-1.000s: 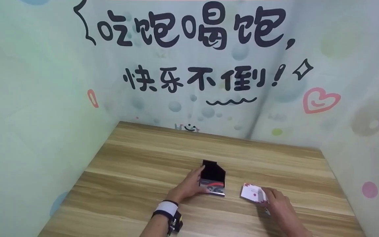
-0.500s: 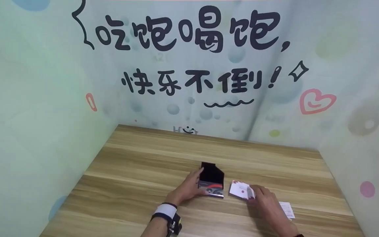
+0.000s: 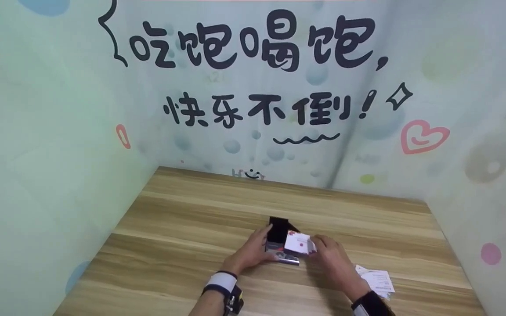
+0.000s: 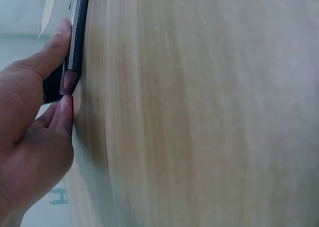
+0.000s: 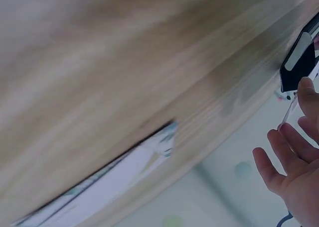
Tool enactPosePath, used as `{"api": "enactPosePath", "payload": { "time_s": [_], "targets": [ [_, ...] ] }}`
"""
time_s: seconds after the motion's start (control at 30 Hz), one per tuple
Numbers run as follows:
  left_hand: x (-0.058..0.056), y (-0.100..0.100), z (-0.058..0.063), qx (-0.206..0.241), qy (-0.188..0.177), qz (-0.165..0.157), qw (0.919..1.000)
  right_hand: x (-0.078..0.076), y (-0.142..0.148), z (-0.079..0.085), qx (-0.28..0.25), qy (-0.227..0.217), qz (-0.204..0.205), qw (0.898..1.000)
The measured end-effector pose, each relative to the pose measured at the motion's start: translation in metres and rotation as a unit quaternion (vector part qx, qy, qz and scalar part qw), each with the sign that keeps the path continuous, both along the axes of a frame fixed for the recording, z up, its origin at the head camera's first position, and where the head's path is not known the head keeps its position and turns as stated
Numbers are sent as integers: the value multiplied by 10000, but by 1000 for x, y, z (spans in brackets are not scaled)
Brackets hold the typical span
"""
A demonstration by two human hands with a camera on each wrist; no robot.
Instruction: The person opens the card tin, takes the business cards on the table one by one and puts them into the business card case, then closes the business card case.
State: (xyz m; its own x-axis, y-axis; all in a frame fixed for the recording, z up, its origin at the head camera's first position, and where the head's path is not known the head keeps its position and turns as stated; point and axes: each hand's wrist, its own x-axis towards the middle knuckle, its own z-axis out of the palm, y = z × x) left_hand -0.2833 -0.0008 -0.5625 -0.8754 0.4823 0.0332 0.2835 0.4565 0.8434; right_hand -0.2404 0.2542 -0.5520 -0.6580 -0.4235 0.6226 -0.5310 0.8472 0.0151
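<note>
An open business card case (image 3: 277,231), black inside with a silver patterned front, lies on the table with its lid raised toward the back wall. My left hand (image 3: 247,252) grips its left side, thumb at the front and fingers at the far part. In the left wrist view, thumb and fingertips meet the dark edge of the case (image 4: 78,43). My right hand (image 3: 334,262) pinches white business cards (image 3: 298,242) with red corner prints by their right end. Those cards overlap the right half of the case in the head view, hiding part of its inside.
More white printed cards (image 3: 379,281) lie loosely piled on the wooden table (image 3: 182,245), beside my right wrist. Pale printed walls (image 3: 244,149) with dark lettering stand at the back and both sides.
My right hand has moved left with the cards, from the open table to over the case. The loose cards behind it have come into view. My left hand stays on the case.
</note>
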Motion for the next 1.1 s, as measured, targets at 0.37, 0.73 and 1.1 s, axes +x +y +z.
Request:
{"api": "enactPosePath", "payload": {
  "time_s": [0.37, 0.73, 1.1],
  "targets": [
    [-2, -1, 5, -245, 80, 91, 9996, -16, -21, 4, 107, -104, 369, 9992],
    [-1, 1, 1, -288, 208, -7, 9994, -22, -36, 4, 279, -925, 360, 9947],
    [-1, 0, -2, -486, 398, -41, 9980, -26, -43, -3, -126, -875, 621, 9941]
  ]
}}
